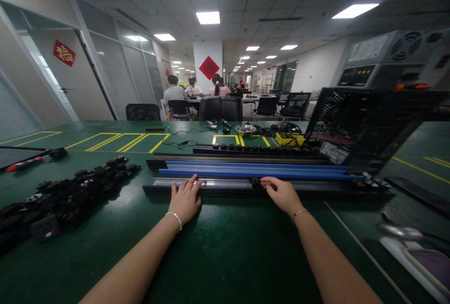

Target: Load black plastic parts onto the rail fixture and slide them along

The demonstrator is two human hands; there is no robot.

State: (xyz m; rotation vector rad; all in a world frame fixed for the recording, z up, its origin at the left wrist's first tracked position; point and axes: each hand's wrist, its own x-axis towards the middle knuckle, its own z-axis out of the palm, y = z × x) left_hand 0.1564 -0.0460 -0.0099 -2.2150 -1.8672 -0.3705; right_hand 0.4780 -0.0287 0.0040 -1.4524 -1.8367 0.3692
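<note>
The small black module (255,181) is placed at the channel of the near black rail (225,192), around the middle of its length. The rail's long front edge is faced by a broad stretch of green tabletop (242,262), crossed only by the two forearms. Behind, room is narrowed by a blue rail (225,169), laid close alongside. Past the rail's left end, a gap of tabletop is left before a heap of black modules (75,193) is reached; at the right end, loose small parts (374,182) are crowded, with an open computer case (369,125) stood just behind. The right hand (283,194) is nearly closed, the module being pinched by thumb and forefinger at its right side. The left hand (185,199) is released and flat, its fingers spread and fingertips laid on the rail's left part, with nothing grasped; a stretch of channel is exposed between the hands.
</note>
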